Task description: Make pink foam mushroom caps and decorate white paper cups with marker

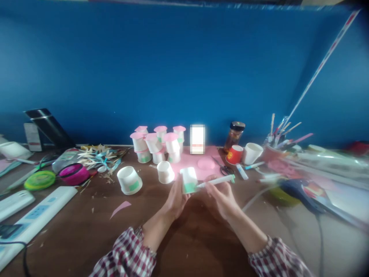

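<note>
A white paper cup (189,177) with a green patch near its lower edge is gripped in my left hand (176,197). Between the fingers of my right hand (220,196) is a white marker (216,180) with a green end, its tip close to the green patch; I cannot tell if it touches. To the left stand a small white cup (165,172) and another upside-down white cup (129,180) with a green patch. Behind them are several stacked white cups (172,146) topped with pink paper pieces.
Pink paper (187,157) lies behind my hands with scissors (225,167) on it. A red cup (235,154), a white cup (253,153) and a dark-lidded jar (234,135) stand right. A power strip (37,215) and paper scraps (99,156) lie left.
</note>
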Action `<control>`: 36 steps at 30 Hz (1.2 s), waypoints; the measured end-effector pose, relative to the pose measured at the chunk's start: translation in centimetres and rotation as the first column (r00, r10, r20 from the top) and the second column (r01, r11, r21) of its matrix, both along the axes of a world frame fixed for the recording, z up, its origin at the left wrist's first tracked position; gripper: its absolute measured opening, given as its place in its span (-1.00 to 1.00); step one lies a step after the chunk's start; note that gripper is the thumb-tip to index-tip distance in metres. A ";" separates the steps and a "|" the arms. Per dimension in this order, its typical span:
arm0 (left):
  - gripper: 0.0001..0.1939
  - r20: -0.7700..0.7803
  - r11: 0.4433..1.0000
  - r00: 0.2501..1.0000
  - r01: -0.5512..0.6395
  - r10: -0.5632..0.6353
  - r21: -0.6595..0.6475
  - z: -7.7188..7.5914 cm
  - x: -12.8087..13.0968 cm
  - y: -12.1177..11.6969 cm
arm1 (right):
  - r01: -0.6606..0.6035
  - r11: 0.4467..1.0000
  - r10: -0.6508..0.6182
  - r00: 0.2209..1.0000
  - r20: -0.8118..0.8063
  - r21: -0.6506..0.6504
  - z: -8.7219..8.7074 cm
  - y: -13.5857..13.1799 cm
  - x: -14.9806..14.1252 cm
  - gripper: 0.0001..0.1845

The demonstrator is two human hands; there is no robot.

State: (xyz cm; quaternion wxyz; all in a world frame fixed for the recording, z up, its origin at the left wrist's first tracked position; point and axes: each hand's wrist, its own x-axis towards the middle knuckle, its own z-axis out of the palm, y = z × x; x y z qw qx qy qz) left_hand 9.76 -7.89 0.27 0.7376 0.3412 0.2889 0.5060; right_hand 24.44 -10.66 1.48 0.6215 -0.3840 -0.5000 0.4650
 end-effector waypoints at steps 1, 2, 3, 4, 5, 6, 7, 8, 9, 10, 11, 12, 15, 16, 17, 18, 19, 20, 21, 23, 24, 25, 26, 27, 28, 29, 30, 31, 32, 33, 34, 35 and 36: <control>-0.46 0.021 1.000 1.000 -0.007 0.007 0.010 0.0 0.0 0.0 | 0.010 1.000 -0.010 1.000 0.005 0.008 0.0 0.0 -0.1 -0.80; -0.48 0.042 1.000 0.999 -0.008 0.008 0.017 -0.1 0.1 0.1 | 0.017 1.000 -0.017 1.000 0.010 0.014 0.0 0.0 -0.1 -0.81; -0.49 0.055 1.000 0.998 -0.004 0.003 0.019 -0.1 0.1 0.1 | 0.021 1.000 -0.021 1.000 0.013 0.021 0.0 0.0 -0.2 -0.81; -0.49 0.056 1.000 0.998 0.003 -0.003 0.014 -0.2 0.1 0.1 | 0.023 0.999 -0.023 1.000 0.015 0.027 0.0 0.0 -0.2 -0.81; -0.49 0.051 1.000 0.999 0.010 -0.011 0.008 -0.3 0.1 0.1 | 0.024 0.999 -0.025 1.000 0.018 0.031 0.0 -0.1 -0.3 -0.81; -0.48 0.044 1.000 0.999 0.016 -0.016 0.002 -0.3 0.1 0.2 | 0.025 0.999 -0.026 0.999 0.024 0.035 0.0 -0.1 -0.3 -0.81; -0.48 0.037 1.000 0.999 0.019 -0.019 -0.003 -0.4 0.1 0.2 | 0.027 0.999 -0.029 0.999 0.032 0.037 0.0 -0.1 -0.3 -0.81; -0.48 0.032 1.000 0.999 0.022 -0.022 -0.005 -0.4 0.1 0.2 | 0.029 0.999 -0.030 0.999 0.040 0.040 0.0 -0.1 -0.3 -0.82; -0.48 0.029 1.000 0.999 0.023 -0.023 -0.005 -0.5 0.1 0.2 | 0.031 0.999 -0.033 0.998 0.046 0.044 0.0 -0.1 -0.3 -0.82; -0.48 0.028 1.000 0.999 0.023 -0.023 -0.006 -0.5 0.1 0.2 | 0.033 0.998 -0.035 0.998 0.052 0.048 0.1 -0.1 -0.3 -0.83; -0.48 0.026 1.000 0.999 0.021 -0.021 -0.010 -0.5 0.1 0.2 | 0.033 0.998 -0.036 0.997 0.061 0.052 0.1 -0.2 -0.3 -0.83; -0.48 0.022 1.000 1.000 0.017 -0.017 -0.015 -0.5 0.1 0.2 | 0.032 0.998 -0.036 0.997 0.072 0.055 0.2 -0.2 -0.3 -0.83; -0.48 0.013 1.000 1.000 0.008 -0.008 -0.027 -0.5 0.2 0.2 | 0.032 0.998 -0.038 0.994 0.107 0.058 0.7 -0.5 -0.4 -0.82; -0.49 0.014 1.000 1.000 0.012 -0.012 -0.022 -0.5 0.2 0.2 | 0.035 0.998 -0.041 0.993 0.113 0.057 0.9 -0.5 -0.4 -0.81; -0.49 0.016 1.000 1.000 0.018 -0.018 -0.016 -0.4 0.2 0.2 | 0.040 0.998 -0.047 0.992 0.114 0.058 1.0 -0.6 -0.4 -0.81; -0.48 0.017 1.000 1.000 0.022 -0.022 -0.011 -0.4 0.2 0.2 | 0.047 0.997 -0.053 0.992 0.110 0.059 1.0 -0.6 -0.4 -0.81; -0.48 0.017 1.000 1.000 0.024 -0.024 -0.011 -0.4 0.2 0.2 | 0.052 0.997 -0.058 0.993 0.105 0.057 1.0 -0.6 -0.5 -0.81; -0.48 0.017 1.000 1.000 0.023 -0.023 -0.013 -0.4 0.2 0.2 | 0.055 0.997 -0.060 0.993 0.100 0.054 1.0 -0.6 -0.5 -0.81; -0.47 0.017 1.000 1.000 0.022 -0.021 -0.016 -0.4 0.2 0.2 | 0.059 0.997 -0.064 0.994 0.094 0.050 1.0 -0.5 -0.5 -0.81; -0.47 0.020 1.000 0.999 0.025 -0.025 -0.019 -0.4 0.2 0.2 | 0.061 0.997 -0.065 0.994 0.088 0.041 0.9 -0.5 -0.5 -0.80; -0.47 0.023 0.999 0.999 0.031 -0.031 -0.014 -0.4 0.2 0.2 | 0.064 0.997 -0.067 0.994 0.085 0.037 0.9 -0.5 -0.5 -0.80; -0.47 0.025 0.999 0.999 0.038 -0.038 -0.006 -0.4 0.2 0.1 | 0.067 0.997 -0.070 0.994 0.083 0.035 1.0 -0.5 -0.5 -0.80; -0.47 0.026 0.999 0.999 0.044 -0.044 0.001 -0.3 0.2 0.1 | 0.070 0.997 -0.073 0.994 0.083 0.034 1.0 -0.5 -0.6 -0.80; -0.47 0.026 0.999 0.998 0.048 -0.048 0.005 -0.3 0.2 0.1 | 0.072 0.997 -0.075 0.993 0.088 0.034 1.1 -0.5 -0.6 -0.79; -0.47 0.027 0.999 0.998 0.049 -0.049 0.008 -0.3 0.2 0.1 | 0.074 0.997 -0.077 0.993 0.095 0.036 1.2 -0.5 -0.6 -0.79; -0.47 0.027 0.999 0.998 0.049 -0.049 0.008 -0.3 0.2 0.1 | 0.076 0.996 -0.080 0.991 0.104 0.039 1.3 -0.6 -0.6 -0.79; -0.47 0.027 0.999 0.998 0.048 -0.048 0.006 -0.3 0.2 0.1 | 0.076 0.996 -0.080 0.990 0.115 0.040 1.4 -0.6 -0.6 -0.79; -0.48 0.026 0.999 0.999 0.047 -0.047 0.002 -0.3 0.2 0.1 | 0.079 0.996 -0.083 0.989 0.124 0.041 1.4 -0.6 -0.6 -0.79; -0.48 0.023 0.999 0.999 0.046 -0.046 -0.001 -0.3 0.2 0.1 | 0.081 0.996 -0.086 0.988 0.132 0.041 1.5 -0.6 -0.6 -0.79; -0.48 0.018 0.999 0.999 0.046 -0.046 -0.002 -0.4 0.2 0.1 | 0.082 0.996 -0.088 0.987 0.138 0.043 1.5 -0.6 -0.6 -0.79; -0.48 0.010 0.999 0.999 0.047 -0.047 -0.002 -0.4 0.2 0.1 | 0.082 0.996 -0.087 0.986 0.145 0.045 1.5 -0.6 -0.5 -0.79; -0.47 0.003 0.999 0.999 0.047 -0.047 0.001 -0.5 0.2 0.1 | 0.080 0.996 -0.087 0.985 0.151 0.047 1.5 -0.6 -0.5 -0.80; -0.46 -0.004 0.999 0.999 0.047 -0.047 0.004 -0.5 0.2 0.2 | 0.079 0.996 -0.086 0.984 0.156 0.051 1.5 -0.6 -0.5 -0.80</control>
